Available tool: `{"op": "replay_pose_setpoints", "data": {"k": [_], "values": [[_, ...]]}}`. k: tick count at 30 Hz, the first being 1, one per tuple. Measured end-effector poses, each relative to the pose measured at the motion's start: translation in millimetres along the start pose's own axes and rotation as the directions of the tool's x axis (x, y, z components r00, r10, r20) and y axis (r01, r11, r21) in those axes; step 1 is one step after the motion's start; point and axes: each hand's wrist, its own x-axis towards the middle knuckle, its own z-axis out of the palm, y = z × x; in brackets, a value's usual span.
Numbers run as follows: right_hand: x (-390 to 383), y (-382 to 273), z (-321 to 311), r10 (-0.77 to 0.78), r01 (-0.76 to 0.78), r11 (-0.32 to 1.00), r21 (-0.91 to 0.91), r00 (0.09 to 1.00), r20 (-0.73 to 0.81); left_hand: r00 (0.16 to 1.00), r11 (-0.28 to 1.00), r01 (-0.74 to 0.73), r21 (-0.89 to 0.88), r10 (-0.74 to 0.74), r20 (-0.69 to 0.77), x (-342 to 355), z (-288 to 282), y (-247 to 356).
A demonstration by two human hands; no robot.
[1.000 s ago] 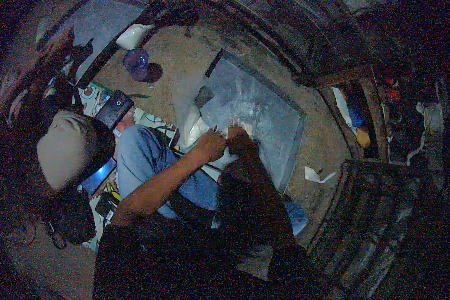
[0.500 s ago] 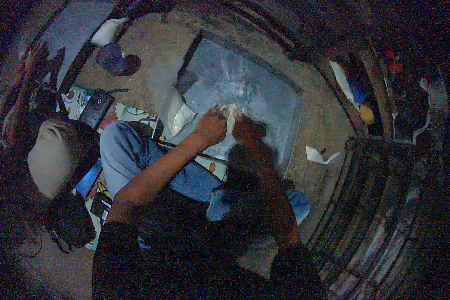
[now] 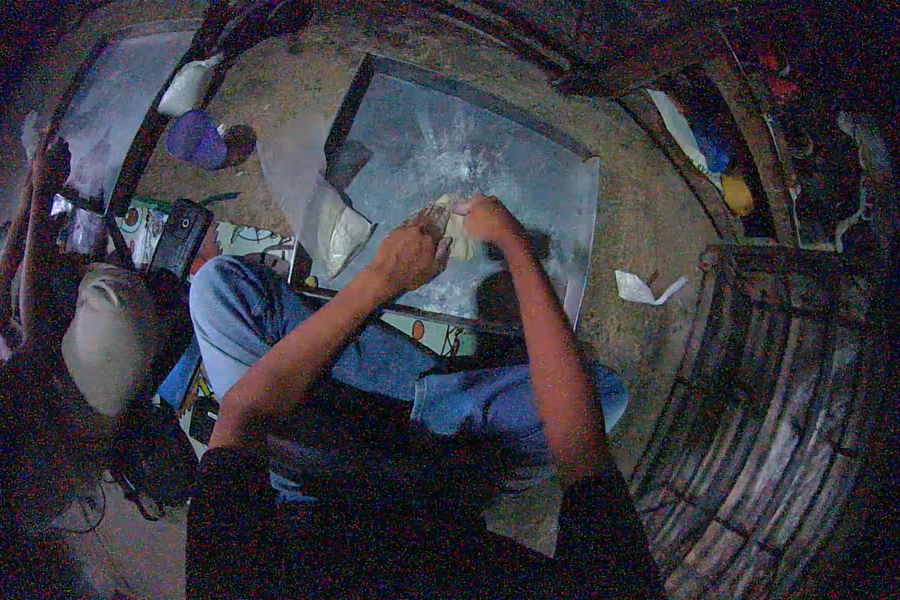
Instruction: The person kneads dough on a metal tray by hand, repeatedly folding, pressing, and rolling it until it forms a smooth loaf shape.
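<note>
The pale dough (image 3: pixel 461 243) sits between both hands, near the middle of the grey tray (image 3: pixel 545 185), left grip (image 3: pixel 414 250) curled along its left side, right grip (image 3: pixel 484 216) at its upper end; how firmly either closes, I cannot tell

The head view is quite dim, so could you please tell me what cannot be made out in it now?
- Pale lump, head view: full outline hidden by the left hand and right hand.
- The hands' grip, head view: curled fingers, blur and grain hide exactly where they press.
- Plastic bag, head view: hazy film and dim light obscure what the pale contents are.
- Slatted panel, head view: its lower right fades into darkness.
</note>
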Motion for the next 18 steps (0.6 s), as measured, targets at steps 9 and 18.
{"op": "replay_pose_setpoints", "data": {"k": [9,18], "values": [[-78,-79,6,0.315,-0.326,0.945,-0.040,0.934,-0.167,0.996,0.988,0.036,0.148,-0.048,0.076,2,1,1],[-109,-169,-101,0.457,-0.466,0.885,0.001,0.869,-0.189,0.967,0.963,-0.040,0.266,-0.029,0.253,-2,-32,13]]}}
